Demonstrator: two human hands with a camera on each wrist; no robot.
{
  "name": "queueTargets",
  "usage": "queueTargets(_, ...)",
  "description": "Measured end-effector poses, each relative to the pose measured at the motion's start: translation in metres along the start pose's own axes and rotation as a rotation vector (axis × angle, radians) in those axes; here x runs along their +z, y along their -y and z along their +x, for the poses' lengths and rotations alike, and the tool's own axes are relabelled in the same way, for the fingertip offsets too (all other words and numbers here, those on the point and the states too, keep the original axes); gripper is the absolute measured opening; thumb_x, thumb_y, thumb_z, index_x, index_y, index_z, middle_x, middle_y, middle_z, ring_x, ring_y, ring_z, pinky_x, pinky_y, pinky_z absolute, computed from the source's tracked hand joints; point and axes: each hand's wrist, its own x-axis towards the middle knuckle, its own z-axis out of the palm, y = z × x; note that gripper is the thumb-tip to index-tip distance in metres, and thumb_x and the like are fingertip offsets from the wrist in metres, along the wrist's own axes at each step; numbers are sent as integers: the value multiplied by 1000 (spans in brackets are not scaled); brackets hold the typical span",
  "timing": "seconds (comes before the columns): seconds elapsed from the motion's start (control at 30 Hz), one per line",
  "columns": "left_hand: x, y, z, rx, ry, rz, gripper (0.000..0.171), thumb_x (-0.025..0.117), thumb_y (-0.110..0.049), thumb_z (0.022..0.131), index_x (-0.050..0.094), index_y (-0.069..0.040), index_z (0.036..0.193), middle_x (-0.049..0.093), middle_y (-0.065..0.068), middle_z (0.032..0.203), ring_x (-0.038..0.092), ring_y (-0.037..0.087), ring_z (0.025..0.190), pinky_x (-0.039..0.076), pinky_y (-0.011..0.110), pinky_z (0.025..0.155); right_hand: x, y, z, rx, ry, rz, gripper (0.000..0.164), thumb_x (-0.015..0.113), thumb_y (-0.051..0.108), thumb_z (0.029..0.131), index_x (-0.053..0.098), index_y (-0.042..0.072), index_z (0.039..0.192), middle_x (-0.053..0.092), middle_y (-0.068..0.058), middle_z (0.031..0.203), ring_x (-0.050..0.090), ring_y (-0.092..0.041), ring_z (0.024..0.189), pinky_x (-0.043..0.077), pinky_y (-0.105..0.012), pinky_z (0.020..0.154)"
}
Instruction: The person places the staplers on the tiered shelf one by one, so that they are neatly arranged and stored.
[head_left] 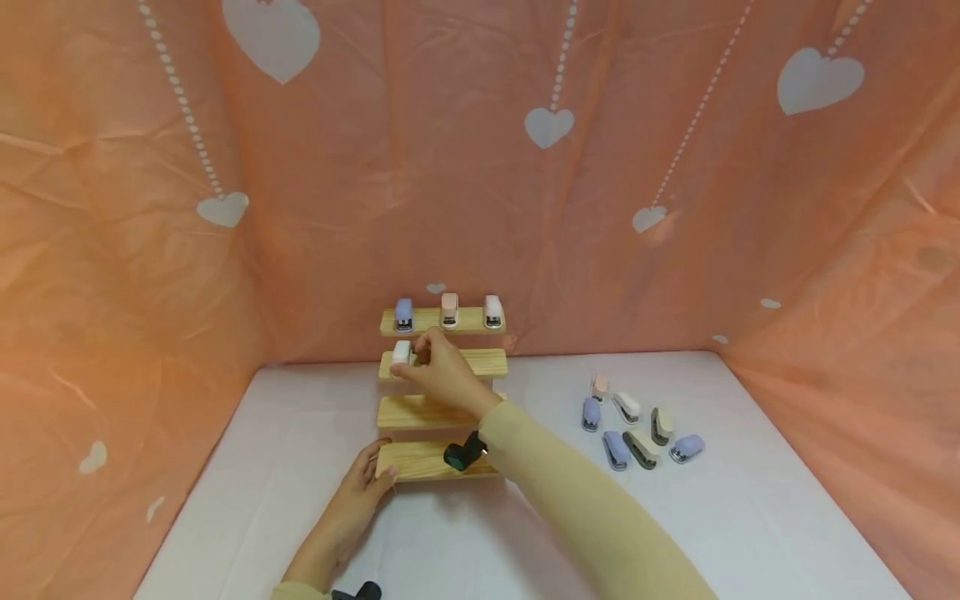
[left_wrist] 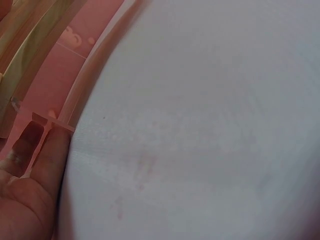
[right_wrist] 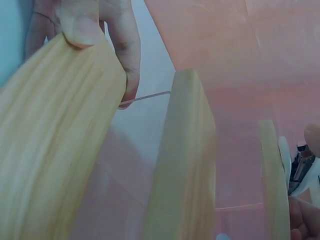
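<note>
A small white stapler (head_left: pixel 402 352) stands at the left end of the second tier from the top of a wooden stepped rack (head_left: pixel 423 408). My right hand (head_left: pixel 453 375) pinches it between thumb and fingers. In the right wrist view the stapler's dark metal part (right_wrist: pixel 301 165) shows at the right edge, against the shelf board. Lower down, my left hand (head_left: pixel 360 492) grips the left end of the bottom board (head_left: pixel 420 457). Its thumb lies on top of that board in the right wrist view, the fingers (right_wrist: pixel 129 55) round the end. Purple, pink and white staplers line the top tier.
Several loose staplers (head_left: pixel 630 446), purple, pink, white and olive-beige, lie on the white table (head_left: pixel 750 533) to the right of the rack. An orange cloth backdrop (head_left: pixel 480 208) with white hearts encloses the table's back and sides. Clear supports join the rack's boards.
</note>
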Motion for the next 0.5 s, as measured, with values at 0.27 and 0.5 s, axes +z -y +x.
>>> queueTargets(0.27, 3, 1, -1, 27, -5, -8, 60, 58, -24, 98, 26, -14, 148, 23, 23, 155, 28, 35, 140, 33, 47, 110, -3, -3, -3, -16, 0, -37, 46, 72, 42, 86, 45, 9, 103, 56, -10, 99, 50, -15, 79, 43, -26, 65)
queueTargets(0.5, 3, 0, 0, 9, -21, 17, 63, 59, -28, 97, 26, -16, 149, 20, 24, 156, 27, 36, 140, 33, 47, 109, -16, -10, -25, -48, 26, -5, 50, 72, 41, 87, 47, 7, 115, 57, -3, 122, 54, -14, 114, 49, -24, 87)
